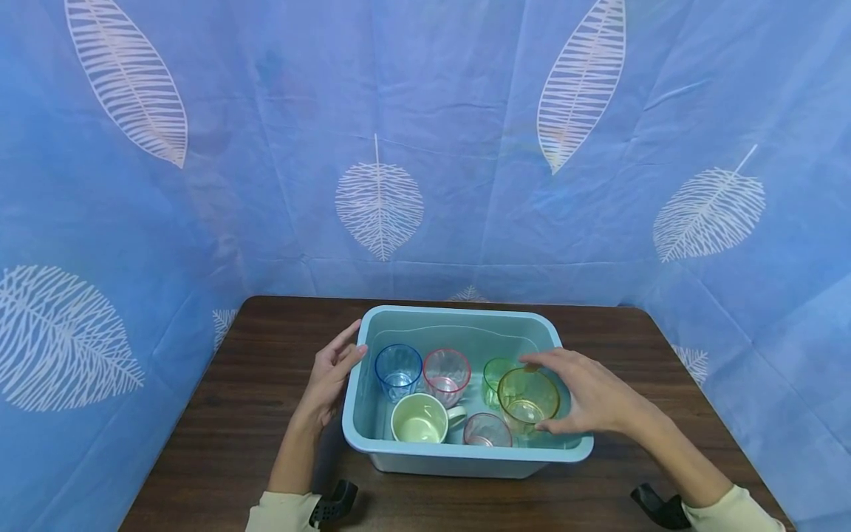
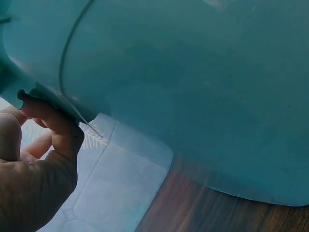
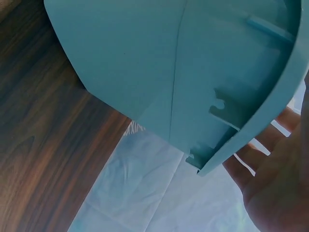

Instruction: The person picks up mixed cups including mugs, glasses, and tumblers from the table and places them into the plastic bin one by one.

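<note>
A light blue plastic basin (image 1: 459, 462) stands on the table with cups inside it. My left hand (image 1: 332, 373) holds its left rim; in the left wrist view, bent fingers (image 2: 60, 123) meet the rim. At the basin's right side, my right hand (image 1: 585, 391) grips a yellow glass cup (image 1: 528, 403) between thumb and fingers across its mouth. Partly behind that cup is a green glass cup (image 1: 492, 377). The right wrist view shows the basin's outer wall (image 3: 125, 63) and part of the hand beyond the rim, but hides the yellow cup.
Inside the basin are a blue-rimmed glass cup (image 1: 399, 369), a red-rimmed glass cup (image 1: 447, 373), a pale green mug (image 1: 420, 421) and a pink-rimmed glass cup (image 1: 488, 432). The dark wooden table (image 1: 233, 414) meets blue leaf-patterned cloth (image 1: 459, 148) behind and at both sides.
</note>
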A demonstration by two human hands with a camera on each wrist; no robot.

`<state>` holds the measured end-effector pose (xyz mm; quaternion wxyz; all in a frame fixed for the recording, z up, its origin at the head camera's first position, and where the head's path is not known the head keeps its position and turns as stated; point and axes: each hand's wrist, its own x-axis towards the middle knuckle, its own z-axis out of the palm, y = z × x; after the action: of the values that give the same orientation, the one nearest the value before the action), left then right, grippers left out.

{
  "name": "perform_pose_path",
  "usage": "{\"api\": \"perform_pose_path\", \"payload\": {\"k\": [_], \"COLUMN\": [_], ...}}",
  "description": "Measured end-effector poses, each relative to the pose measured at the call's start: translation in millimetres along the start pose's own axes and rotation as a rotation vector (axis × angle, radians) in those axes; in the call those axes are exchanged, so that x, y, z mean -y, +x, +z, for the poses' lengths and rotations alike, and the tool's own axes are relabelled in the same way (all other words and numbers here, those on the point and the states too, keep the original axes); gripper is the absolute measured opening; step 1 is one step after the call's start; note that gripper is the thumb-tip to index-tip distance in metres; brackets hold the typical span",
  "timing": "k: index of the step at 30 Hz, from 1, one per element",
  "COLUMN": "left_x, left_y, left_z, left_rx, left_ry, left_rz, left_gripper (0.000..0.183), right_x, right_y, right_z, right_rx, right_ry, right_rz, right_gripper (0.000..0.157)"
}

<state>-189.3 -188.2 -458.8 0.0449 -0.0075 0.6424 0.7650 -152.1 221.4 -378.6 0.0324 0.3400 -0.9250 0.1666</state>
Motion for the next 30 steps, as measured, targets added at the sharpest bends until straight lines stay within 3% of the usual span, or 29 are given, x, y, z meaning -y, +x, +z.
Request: {"api": "perform_pose_path", "payload": {"k": [13,30], "left_x": [1.2,0.2], "left_y": [-0.4,-0.4], "left_z": [0.3,0.6], "left_rx": [0.001,-0.001], "left_ry": [-0.003,0.01], "left_rz": [0.002,0.003], "left_gripper": [0.056,0.057], "right_x": [6.9,13.1], "right_y": [2.5,5.2], "right_z": [0.6,2.9], "right_rx": [0.086,0.14], "right_ry": [-0.18,-0.29], "right_rz": [-0.002,0.017], "right_gripper": [0.081,0.086]}}
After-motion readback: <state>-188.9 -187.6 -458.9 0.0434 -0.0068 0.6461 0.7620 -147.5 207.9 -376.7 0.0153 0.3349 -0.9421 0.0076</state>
